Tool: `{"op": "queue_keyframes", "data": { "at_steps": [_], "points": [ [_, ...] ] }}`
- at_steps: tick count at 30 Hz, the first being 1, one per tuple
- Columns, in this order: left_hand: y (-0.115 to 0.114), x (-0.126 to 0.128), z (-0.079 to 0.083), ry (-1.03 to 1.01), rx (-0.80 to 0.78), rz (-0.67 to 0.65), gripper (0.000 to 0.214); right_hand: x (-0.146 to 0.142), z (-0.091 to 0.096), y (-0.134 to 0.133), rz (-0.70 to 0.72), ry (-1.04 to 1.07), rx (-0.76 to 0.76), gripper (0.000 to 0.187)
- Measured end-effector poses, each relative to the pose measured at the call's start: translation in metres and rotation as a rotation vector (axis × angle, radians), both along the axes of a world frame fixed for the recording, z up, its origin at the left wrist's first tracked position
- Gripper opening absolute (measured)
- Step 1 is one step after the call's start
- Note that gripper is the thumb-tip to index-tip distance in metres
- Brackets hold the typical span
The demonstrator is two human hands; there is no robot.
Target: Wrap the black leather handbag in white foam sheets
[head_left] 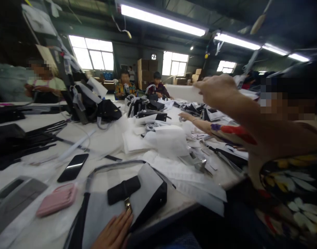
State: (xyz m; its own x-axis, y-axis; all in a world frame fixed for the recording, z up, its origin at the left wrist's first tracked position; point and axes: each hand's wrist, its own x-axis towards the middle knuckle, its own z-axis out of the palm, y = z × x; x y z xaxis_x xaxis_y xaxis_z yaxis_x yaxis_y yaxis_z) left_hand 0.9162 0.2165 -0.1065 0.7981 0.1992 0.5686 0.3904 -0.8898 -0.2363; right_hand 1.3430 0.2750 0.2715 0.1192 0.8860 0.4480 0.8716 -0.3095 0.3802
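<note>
My left hand (114, 228) comes in at the bottom edge, its fingers stretched out flat on the front of a grey and black handbag (150, 188). The fingertips touch the gold metal clasp (127, 204) below a short black strap piece (124, 190). The bag lies tilted on the table in front of me, its dark handle (114, 163) looped toward the far side. The thumb is mostly hidden. My right hand is out of view.
Left of the bag lie a pink wallet (57, 200) and a phone (73, 167). White paper sheets (171, 141) and black bags (109, 109) cover the table (106, 138). At right, a co-worker's blurred raised arm (220, 91) crosses the view; other people sit across.
</note>
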Motion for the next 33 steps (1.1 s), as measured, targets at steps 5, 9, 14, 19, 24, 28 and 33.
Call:
{"op": "queue_keyframes", "data": {
  "at_steps": [5, 9, 14, 19, 24, 28, 33],
  "points": [
    [-0.024, 0.006, 0.015, -0.015, -0.207, 0.128, 0.046, -0.062, -0.075, -0.009, 0.717, 0.641, -0.516, 0.038],
    [-0.028, 0.009, 0.011, -0.078, -0.306, 0.176, 0.043, -0.118, -0.177, -0.006, 0.939, 0.903, -0.965, 0.051],
    [-0.032, 0.008, 0.011, -0.064, -0.356, 0.205, 0.038, -0.157, -0.251, -0.013, 0.992, 0.478, -0.741, 0.058],
    [-0.034, 0.009, 0.013, -0.068, -0.398, 0.236, 0.034, -0.160, -0.275, -0.033, 1.223, 0.597, -0.819, 0.052],
    [-0.034, 0.009, 0.011, -0.084, -0.409, 0.248, 0.036, -0.160, -0.268, -0.029, 1.214, 0.560, -0.888, 0.060],
    [-0.030, 0.009, 0.011, -0.081, -0.371, 0.183, 0.048, -0.165, -0.242, -0.018, 1.246, 0.548, -0.745, 0.060],
    [-0.031, 0.010, 0.015, -0.108, -0.408, 0.183, 0.040, -0.163, -0.262, -0.018, 1.283, 0.367, -0.682, 0.060]
  ]
}}
